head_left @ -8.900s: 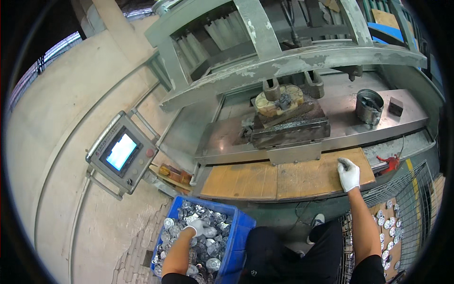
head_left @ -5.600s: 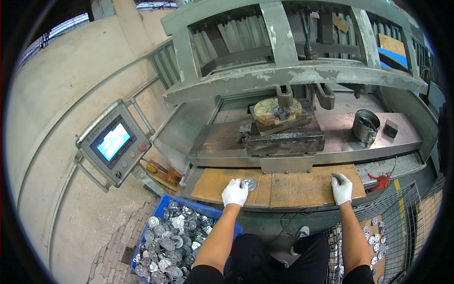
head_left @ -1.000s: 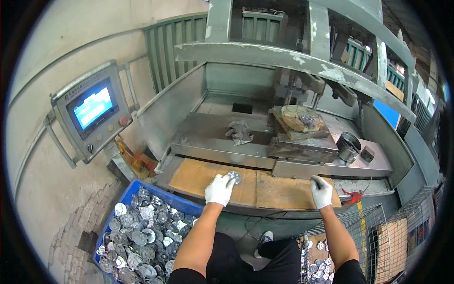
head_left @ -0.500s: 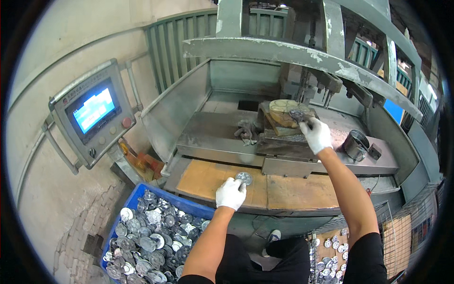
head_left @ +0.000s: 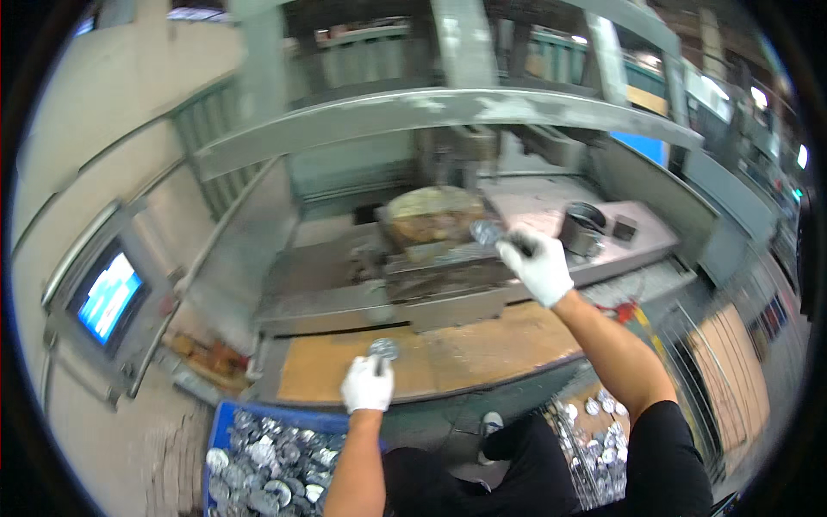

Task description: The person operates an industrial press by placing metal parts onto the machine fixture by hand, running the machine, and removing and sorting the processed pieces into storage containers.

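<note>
My left hand [head_left: 369, 385], in a white glove, pinches a round metal disc [head_left: 383, 349] over the tan board along the machine's front edge. My right hand [head_left: 541, 265], gloved too, is raised in front of the machine and grips a second shiny metal part [head_left: 488, 232] by its edge. This part is blurred, so its shape is hard to make out. Just left of it stands the fixture block [head_left: 435, 215], yellowish and round-topped, on the machine bed. A dark metal mug [head_left: 582, 231] sits right of my right hand.
A blue bin [head_left: 220, 431] full of metal discs stands at lower left. Several similar parts lie on cardboard [head_left: 586, 403] in a wire basket at lower right. The control panel [head_left: 108, 297] is at left. A green-grey beam [head_left: 448, 112] spans above the bed.
My right hand has drawn back from the fixture block, taking the metal part off it toward the right. My left hand still holds its disc. The whole view has turned to the right.
</note>
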Motion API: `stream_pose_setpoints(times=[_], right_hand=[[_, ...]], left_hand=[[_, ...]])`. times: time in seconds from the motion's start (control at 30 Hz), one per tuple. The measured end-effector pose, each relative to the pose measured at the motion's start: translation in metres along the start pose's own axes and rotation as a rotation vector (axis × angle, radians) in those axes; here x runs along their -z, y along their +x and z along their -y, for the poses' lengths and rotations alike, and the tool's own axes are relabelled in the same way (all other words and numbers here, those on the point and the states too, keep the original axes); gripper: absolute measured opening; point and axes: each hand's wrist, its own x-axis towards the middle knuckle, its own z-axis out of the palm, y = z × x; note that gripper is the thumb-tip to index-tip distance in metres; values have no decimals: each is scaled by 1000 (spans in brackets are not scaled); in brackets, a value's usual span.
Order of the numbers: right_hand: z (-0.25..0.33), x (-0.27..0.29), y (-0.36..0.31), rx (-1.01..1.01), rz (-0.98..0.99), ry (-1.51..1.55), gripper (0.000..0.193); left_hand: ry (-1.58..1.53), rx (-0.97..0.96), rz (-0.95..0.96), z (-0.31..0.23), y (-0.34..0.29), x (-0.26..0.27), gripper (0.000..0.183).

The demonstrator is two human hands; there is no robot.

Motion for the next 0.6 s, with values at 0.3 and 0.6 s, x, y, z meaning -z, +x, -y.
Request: stream_pose_setpoints(times=[0.3, 0.6], right_hand=[[-95, 175, -276, -464, -80, -393, 17], [-194, 221, -568, -1529, 350, -829, 46]], left_hand=[[-23, 17, -31, -9, 0, -15, 16], [-8, 50, 31, -8, -1, -17, 20]])
